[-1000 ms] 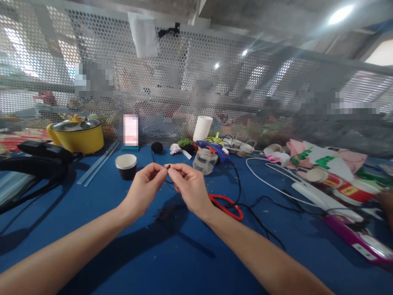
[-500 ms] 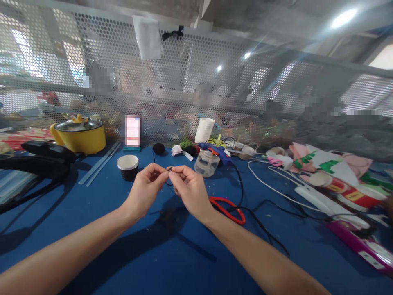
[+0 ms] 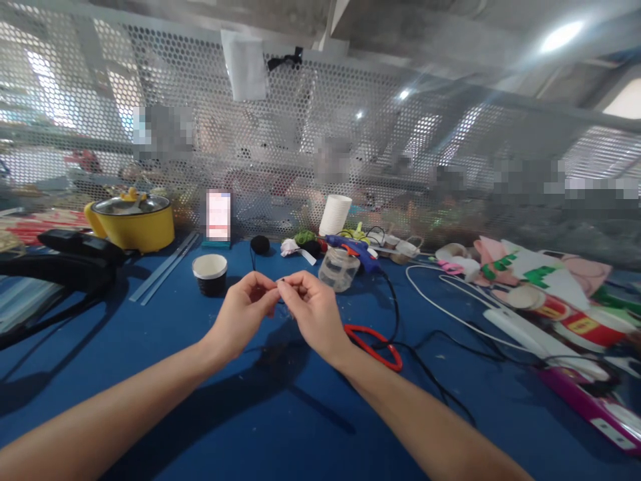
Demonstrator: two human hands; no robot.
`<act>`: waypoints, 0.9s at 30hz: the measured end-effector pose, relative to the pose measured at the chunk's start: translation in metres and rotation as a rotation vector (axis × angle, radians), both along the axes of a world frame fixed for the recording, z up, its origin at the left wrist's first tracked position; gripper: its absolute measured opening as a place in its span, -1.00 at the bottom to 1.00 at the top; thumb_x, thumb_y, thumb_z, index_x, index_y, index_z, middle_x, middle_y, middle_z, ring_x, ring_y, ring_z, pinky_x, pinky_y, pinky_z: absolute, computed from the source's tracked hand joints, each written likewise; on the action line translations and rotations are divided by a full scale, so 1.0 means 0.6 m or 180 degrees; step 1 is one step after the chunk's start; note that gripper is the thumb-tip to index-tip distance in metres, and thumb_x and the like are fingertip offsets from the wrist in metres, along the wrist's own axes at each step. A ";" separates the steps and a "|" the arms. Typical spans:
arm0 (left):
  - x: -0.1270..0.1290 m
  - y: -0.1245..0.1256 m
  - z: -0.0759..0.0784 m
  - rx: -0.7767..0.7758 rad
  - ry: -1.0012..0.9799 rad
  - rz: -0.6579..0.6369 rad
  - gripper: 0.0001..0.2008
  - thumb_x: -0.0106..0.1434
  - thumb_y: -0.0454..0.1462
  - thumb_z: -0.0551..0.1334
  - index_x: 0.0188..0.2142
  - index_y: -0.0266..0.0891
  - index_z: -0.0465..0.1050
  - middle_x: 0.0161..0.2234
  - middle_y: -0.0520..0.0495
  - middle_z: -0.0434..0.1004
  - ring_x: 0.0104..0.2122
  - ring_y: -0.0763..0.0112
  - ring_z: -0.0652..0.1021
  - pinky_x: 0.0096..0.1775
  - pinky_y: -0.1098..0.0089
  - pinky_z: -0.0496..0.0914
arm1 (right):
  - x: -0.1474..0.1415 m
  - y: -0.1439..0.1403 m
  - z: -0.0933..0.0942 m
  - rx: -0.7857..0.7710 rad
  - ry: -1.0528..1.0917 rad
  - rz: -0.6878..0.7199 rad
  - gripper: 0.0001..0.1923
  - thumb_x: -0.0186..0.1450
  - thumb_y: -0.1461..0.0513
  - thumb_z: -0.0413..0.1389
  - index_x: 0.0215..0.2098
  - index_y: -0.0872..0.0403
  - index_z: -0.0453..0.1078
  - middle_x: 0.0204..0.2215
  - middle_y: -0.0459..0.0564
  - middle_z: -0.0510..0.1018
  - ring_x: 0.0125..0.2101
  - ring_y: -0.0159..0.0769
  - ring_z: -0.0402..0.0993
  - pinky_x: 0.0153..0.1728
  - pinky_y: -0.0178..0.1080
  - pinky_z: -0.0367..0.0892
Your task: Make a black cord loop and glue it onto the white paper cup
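Note:
My left hand [image 3: 244, 314] and my right hand [image 3: 315, 314] meet above the middle of the blue table [image 3: 240, 427], fingertips pinched together. Between them a small dark bit of black yarn [image 3: 283, 280] shows; most of it is hidden by the fingers. Behind my hands lies a black yarn ball [image 3: 260, 244], its strand running down behind my left hand. To the left of that hand stands a black paper cup [image 3: 211, 283] with a white rim. Beyond my right hand a clear plastic jar [image 3: 338, 270] has a blue glue gun [image 3: 358, 254] resting across it.
A yellow electric pot [image 3: 133, 224] and a lit phone [image 3: 218, 217] stand at the back left. Glue sticks [image 3: 165, 267] lie nearby. White stacked cups [image 3: 335, 215], a red loop [image 3: 373, 347], cables and a purple power strip [image 3: 591, 407] are toward the right.
My fingers have shifted slightly while still pinched together, and less of the dark yarn shows between them. The camera view has moved a little.

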State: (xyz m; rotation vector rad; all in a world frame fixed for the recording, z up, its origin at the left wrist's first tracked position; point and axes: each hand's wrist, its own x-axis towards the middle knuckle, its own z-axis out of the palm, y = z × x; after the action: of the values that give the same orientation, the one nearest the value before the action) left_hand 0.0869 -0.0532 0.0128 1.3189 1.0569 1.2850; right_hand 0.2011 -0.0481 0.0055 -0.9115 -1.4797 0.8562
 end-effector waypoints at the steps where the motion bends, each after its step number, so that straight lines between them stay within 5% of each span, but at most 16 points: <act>1: -0.001 0.001 0.002 0.0010 -0.0058 -0.0087 -0.84 0.00 -0.30 0.21 -0.49 -0.27 0.21 -0.65 0.14 0.28 -0.61 0.59 0.33 -0.53 0.51 0.22 | 0.002 0.001 0.002 0.0008 -0.0018 0.0004 -0.85 0.13 0.19 0.02 -0.50 0.13 0.28 -0.72 -0.21 0.25 -0.71 -0.54 0.10 -0.70 -0.42 0.07; 7: -0.011 0.000 0.017 0.0260 -0.0201 -0.0673 -0.86 0.09 -0.27 0.16 -0.36 -0.26 0.23 -0.61 0.12 0.28 -0.64 0.60 0.31 -0.56 0.51 0.20 | 0.014 0.001 0.015 0.0019 -0.0220 0.0206 -0.85 0.13 0.20 0.02 -0.51 0.13 0.28 -0.68 -0.17 0.30 -0.68 -0.52 0.13 -0.68 -0.41 0.08; 18: -0.016 0.001 0.027 0.0285 -0.0400 -0.0222 -0.89 0.04 -0.27 0.19 -0.44 -0.30 0.35 -0.66 0.13 0.22 -0.66 0.64 0.19 -0.61 0.54 0.06 | 0.008 -0.013 0.032 0.0084 -0.0376 0.0201 -0.84 0.16 0.19 -0.01 -0.48 0.13 0.28 -0.70 -0.20 0.21 -0.71 -0.54 0.06 -0.71 -0.42 0.01; 27: -0.013 -0.007 0.034 0.0592 0.0390 0.0056 -0.94 0.05 -0.32 0.15 -0.48 -0.29 0.35 -0.67 0.12 0.26 -0.65 0.59 0.26 -0.59 0.54 0.14 | 0.008 -0.021 0.027 0.0157 -0.0498 0.0042 -0.83 0.14 0.18 -0.01 -0.50 0.13 0.30 -0.72 -0.19 0.23 -0.71 -0.53 0.05 -0.70 -0.42 0.02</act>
State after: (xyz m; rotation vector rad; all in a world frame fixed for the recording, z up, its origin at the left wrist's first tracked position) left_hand 0.0791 -0.0571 0.0331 1.5480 1.0545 1.3556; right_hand 0.2059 -0.0607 0.0216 -0.9502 -1.6362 0.7686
